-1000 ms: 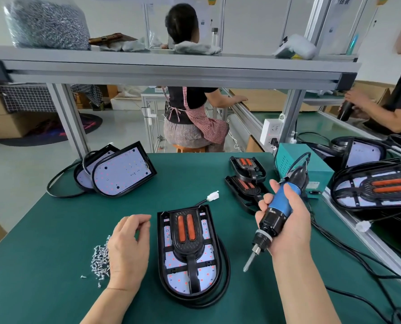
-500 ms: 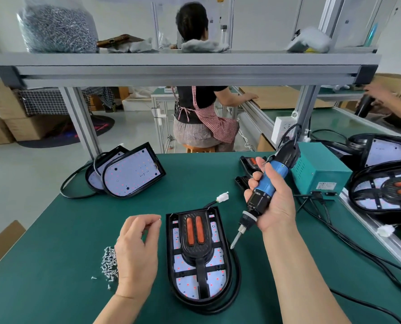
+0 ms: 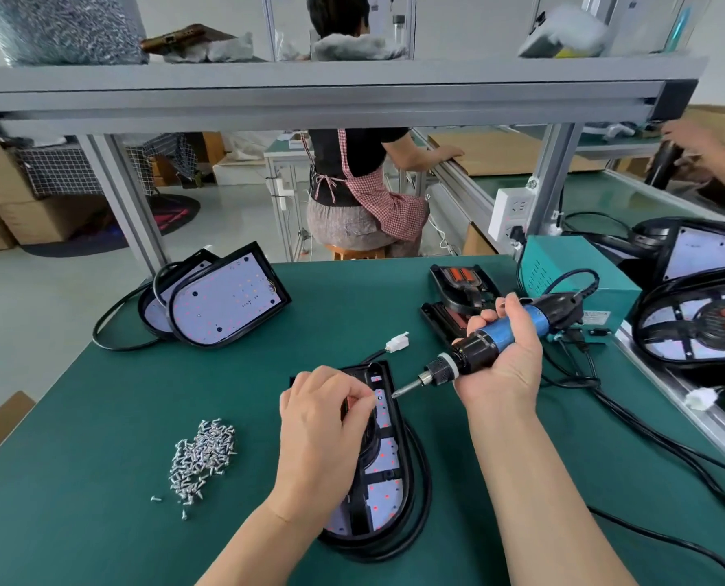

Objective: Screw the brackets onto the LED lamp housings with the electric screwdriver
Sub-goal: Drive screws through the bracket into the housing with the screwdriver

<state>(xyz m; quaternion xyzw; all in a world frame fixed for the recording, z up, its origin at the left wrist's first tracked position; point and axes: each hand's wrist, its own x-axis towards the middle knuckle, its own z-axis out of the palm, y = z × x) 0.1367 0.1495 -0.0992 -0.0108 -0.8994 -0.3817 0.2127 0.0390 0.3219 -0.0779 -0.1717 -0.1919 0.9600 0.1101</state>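
The LED lamp housing (image 3: 388, 456) is laid flat on the green workbench (image 3: 98, 416), close to the middle of the near edge. Its black cable (image 3: 424, 471) is looped round it. The black bracket (image 3: 358, 513) is laid on top of the housing, but most of it is hidden under the left hand (image 3: 326, 420).

The left fingertips (image 3: 367, 400) are pinched together over the far end of the housing. A small screw is most likely held there, but it is too tiny to be seen. The electric screwdriver (image 3: 491, 344) is gripped by the right hand (image 3: 500, 367), with the fingers wrapped round its blue and black body. The tool is tipped low. Its bit (image 3: 407, 389) is pointed at the right rim of the housing, just beside the pinched fingers. Whether anything is touched by it cannot be told.

A pile of screws (image 3: 202, 456) is heaped toward the near left corner.

The housing looks hard and stiff, and probably not heavy, so it could be slid sideways by a push from the tool. It is best held down by its black rim or by the bracket. The pale board with the little lights is best left alone, as it could be scratched. The screws are small, shiny and slippery, so one is easily dropped and should be pinched by its sides. The screwdriver is thick and is best held round its middle.
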